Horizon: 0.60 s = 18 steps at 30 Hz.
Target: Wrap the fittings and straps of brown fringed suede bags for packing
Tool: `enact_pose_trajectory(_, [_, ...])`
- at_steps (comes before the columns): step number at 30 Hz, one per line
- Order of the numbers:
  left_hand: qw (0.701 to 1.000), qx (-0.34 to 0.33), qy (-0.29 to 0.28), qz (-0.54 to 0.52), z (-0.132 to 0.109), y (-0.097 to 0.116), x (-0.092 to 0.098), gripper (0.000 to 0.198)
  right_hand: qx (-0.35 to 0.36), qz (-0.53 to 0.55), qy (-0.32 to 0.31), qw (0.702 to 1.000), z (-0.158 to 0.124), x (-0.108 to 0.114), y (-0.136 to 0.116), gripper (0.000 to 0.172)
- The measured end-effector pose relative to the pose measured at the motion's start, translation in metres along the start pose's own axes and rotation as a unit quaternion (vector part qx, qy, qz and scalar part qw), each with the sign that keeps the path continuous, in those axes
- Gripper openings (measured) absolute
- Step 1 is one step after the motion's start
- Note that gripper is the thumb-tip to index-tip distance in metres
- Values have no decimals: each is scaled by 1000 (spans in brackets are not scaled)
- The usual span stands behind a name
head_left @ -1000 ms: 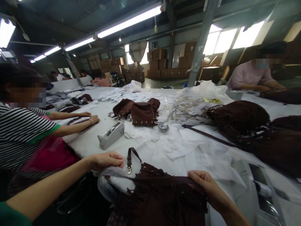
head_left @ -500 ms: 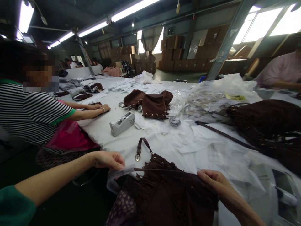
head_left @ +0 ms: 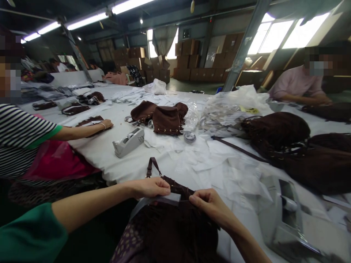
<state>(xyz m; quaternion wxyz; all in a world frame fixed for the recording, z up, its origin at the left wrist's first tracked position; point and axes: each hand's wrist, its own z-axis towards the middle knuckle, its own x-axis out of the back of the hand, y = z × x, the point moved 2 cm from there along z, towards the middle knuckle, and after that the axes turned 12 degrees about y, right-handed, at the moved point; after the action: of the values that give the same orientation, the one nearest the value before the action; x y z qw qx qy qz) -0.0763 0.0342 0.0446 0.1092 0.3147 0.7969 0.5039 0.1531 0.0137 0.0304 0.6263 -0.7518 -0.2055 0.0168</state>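
In the head view, a dark brown fringed bag (head_left: 183, 233) lies at the lower middle, against the near edge of the white surface (head_left: 94, 149), right below both hands. The left hand (head_left: 150, 187) comes in from the left with its thumb pressed to the fingertips, seemingly pinching the upper edge of a pale translucent strip (head_left: 172, 199). The right hand (head_left: 210, 205) comes in from the lower right, thumb and forefinger closed on what looks like a brown strap (head_left: 185, 201) along the bag's top.

The relation that counts is the short gap between the two sets of fingers: they face each other, near but apart. The strip's right end lies in that gap, just below the left fingertips and just left of the right ones. Its long axis runs roughly left to right, in line with the strap, and its left part curves down toward the wearer. The left hand is the nearer to the strip, the right hand to the strap; whether strip and strap touch is hard to tell.

Beyond the left hand, a buckled strap (head_left: 152, 165) arches up from the bag, and a grey tape dispenser (head_left: 128, 142) stands farther off.
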Motion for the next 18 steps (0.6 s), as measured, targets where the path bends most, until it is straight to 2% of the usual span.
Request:
enact_pose_trajectory(3, [999,18,-37,32,20,10,-30,42,49,-5,36,998,-3,-15,-6,46])
enact_pose_trajectory(6, [997,50,-59,30,33,19,-46,48,93,15,98,991,-6,-14,-6,48])
enact_pose_trajectory(9, [999,23,-34,-2,35,25,-44,47,78,49,156,983,-6,-3,4,43])
enact_pose_trajectory(13, [987,-98,9,125,30,29,-32,41,25,117,148,982,-2,9,22,40])
enact_pose_trajectory(15, [978,-124,6,169,29,30,-29,28,22,134,149,979,-1,13,30,44])
enact_pose_trajectory(18, [976,-117,-22,183,31,37,-25,36,49,126,166,977,-8,21,37,53])
